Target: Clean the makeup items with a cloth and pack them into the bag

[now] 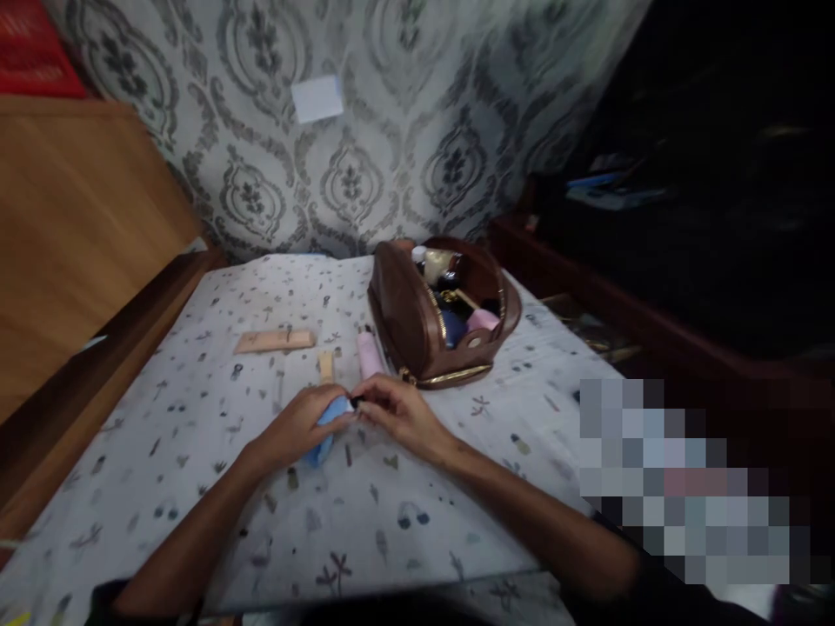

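Note:
My left hand [297, 426] is closed around a light-blue squeeze tube [319, 451], whose wide end sticks out below the fingers. At the tube's other end, the fingers of my right hand [404, 413] pinch a small black cap [357, 402]. Whether the cap is on the tube or just off it, I cannot tell. Beyond my hands lie a pink tube [369, 352], a small yellowish tube [325, 365] and a longer peach-coloured tube [274, 341]. A brown cosmetic bag [408, 322] stands unzipped behind my right hand, with several items inside.
A white patterned cloth [215, 513] covers the table. Behind it rises a patterned wall [352, 174] with a white card [317, 98]. A wooden panel [78, 226] borders the left side. Dark furniture [684, 287] and a blurred-out patch are at the right.

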Demonstrator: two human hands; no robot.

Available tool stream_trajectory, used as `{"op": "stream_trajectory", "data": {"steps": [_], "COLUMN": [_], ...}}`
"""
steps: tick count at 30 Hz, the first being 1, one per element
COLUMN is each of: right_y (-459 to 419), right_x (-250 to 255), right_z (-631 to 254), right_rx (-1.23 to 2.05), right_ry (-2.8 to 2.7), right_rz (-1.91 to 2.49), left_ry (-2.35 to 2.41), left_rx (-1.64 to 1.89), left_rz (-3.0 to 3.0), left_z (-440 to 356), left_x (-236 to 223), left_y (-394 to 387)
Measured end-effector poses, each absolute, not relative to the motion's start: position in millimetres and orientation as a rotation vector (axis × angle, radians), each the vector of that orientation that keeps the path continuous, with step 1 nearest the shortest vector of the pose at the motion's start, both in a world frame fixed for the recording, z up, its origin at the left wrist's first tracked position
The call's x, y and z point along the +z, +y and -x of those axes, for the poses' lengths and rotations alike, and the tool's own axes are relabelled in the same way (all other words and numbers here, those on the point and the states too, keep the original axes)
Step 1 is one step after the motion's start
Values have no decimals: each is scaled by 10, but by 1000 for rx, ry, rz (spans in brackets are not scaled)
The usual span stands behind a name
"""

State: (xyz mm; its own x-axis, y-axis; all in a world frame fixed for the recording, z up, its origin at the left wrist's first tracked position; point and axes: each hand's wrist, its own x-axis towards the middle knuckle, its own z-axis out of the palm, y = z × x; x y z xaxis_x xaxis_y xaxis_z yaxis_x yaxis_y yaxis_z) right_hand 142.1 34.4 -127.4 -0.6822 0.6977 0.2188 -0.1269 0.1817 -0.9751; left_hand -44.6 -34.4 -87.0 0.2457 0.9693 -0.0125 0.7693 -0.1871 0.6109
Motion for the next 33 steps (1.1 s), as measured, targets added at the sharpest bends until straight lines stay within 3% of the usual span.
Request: {"op": "stream_trajectory", "data": {"steps": [10, 19, 24, 30, 33], "right_y": [336, 414, 463, 374, 333], "right_x": [-1293, -1090, -1030, -1084, -1118], "right_z": [-1441, -1534, -1554, -1507, -1480], "right_rx": [1536, 1370, 1360, 1474, 1471], "right_ry": [-1863, -1621, -1539, -1631, -1736], "right_rz": [633, 740, 737, 659, 555], "left_ry": [1566, 1605, 1617, 2108, 1940], "left_rx": [546, 494, 659, 984, 923], "left_rz": [-2238, -2042, -1753, -1778, -1990], "left_z": [439, 588, 786, 636, 403], "left_x": [-925, -803, -745, -683, -699], "left_y": [-359, -331, -317, -390, -418]}}
